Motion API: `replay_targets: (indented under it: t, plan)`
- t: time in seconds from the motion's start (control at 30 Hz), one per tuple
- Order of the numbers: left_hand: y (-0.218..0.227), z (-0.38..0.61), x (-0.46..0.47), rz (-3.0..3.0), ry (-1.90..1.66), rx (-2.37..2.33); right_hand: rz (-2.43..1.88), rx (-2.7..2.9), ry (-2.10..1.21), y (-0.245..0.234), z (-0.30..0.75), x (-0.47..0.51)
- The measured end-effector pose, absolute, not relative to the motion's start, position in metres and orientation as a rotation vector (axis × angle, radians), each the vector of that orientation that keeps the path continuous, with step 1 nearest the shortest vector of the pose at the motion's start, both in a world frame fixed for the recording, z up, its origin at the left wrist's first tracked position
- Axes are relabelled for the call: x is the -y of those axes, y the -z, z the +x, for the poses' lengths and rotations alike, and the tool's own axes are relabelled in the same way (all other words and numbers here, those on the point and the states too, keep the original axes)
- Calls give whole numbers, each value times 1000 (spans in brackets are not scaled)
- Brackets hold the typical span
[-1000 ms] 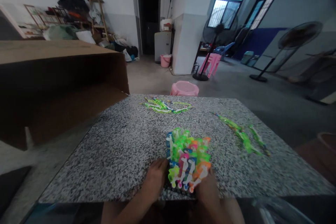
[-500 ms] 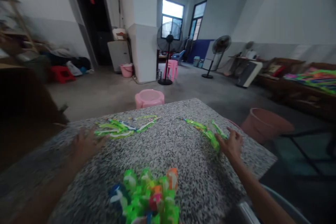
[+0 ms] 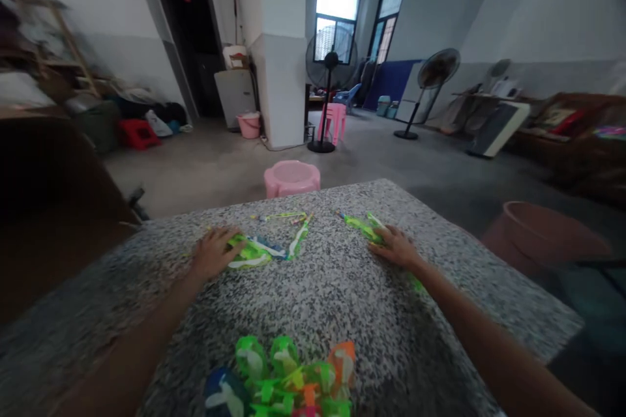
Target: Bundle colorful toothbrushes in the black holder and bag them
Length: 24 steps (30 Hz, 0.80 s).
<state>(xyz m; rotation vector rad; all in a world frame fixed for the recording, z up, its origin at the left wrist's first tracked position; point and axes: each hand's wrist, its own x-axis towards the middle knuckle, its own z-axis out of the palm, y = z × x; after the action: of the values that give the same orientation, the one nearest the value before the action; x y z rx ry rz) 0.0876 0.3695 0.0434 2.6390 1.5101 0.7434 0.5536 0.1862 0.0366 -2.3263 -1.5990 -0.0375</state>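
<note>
At the near edge of the desk (image 3: 313, 293), the heap of bright plastic pieces (image 3: 278, 371) in green, orange, blue and pink sits cut off by the bottom of the view. A second ago both hands were pressed against its sides; now neither touches it, and it lies well apart from them, with speckled stone between.

Both hands have moved to the middle of the desk. The left hand (image 3: 212, 252) lies open, palm down and fingers spread, its fingertips on the green-and-white plastic strips (image 3: 254, 252) left of centre. Half a second ago it was further left, beside that bunch, and now it has come onto it.

The right hand (image 3: 398, 247) is also open and palm down, with its fingers resting on the green plastic strips (image 3: 364, 229) right of centre. A thin end of that bunch sticks out past the wrist side of the hand. Neither hand visibly closes around anything.

The two bunches lie just apart near the far half of the desk, with a thin yellow-green strip (image 3: 278, 215) behind the left one.

Just past the desk's far corner stands a pink plastic stool (image 3: 292, 178), and a terracotta-coloured basin (image 3: 548, 234) sits off the desk's right side. Further beyond the desk are a pink chair (image 3: 334, 120), a black standing fan (image 3: 331, 88) and a white pillar (image 3: 278, 45)
</note>
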Motion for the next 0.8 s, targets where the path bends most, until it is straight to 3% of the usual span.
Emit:
replay_targets:
  t: [0.3,0.47,0.6,0.8]
  plan:
    - [-47,127,-248,2655,-711,-1255,-1728,2002,-180,-45,475,-141]
    - [-74,171,-310,2592,-870,-1488,-1557,2082,-193,-85,433,-167]
    - [-72,187,-380,2641,-736,-1599,-1664,2124,22,-109,397,-241]
    - [-56,157,-392,2640,-702,-1669,-1942,2253,112,-98,365,-320]
